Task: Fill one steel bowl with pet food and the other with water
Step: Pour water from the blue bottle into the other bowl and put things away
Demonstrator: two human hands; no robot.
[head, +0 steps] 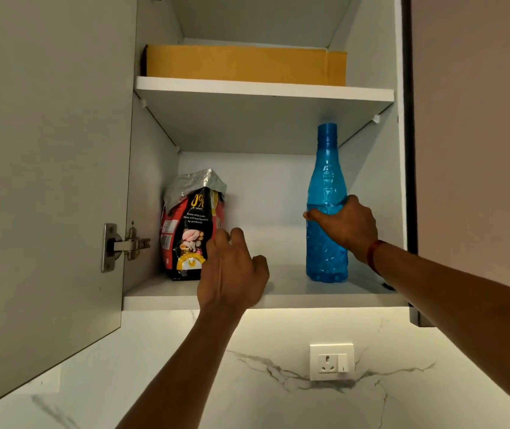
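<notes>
A blue plastic water bottle (326, 181) stands upright on the right of the lower cabinet shelf (291, 292). My right hand (346, 226) grips it round the middle. On the left of the same shelf stands a red and black pet food bag (190, 218) with a folded silver top. My left hand (232, 270) hovers just right of the bag with loosely curled fingers and holds nothing. No steel bowls are in view.
The cabinet door (46, 181) hangs open to the left, its hinge (123, 246) at shelf height. A yellow cardboard box (244, 65) lies on the upper shelf. Below the cabinet is a marble wall with a white socket (331, 362).
</notes>
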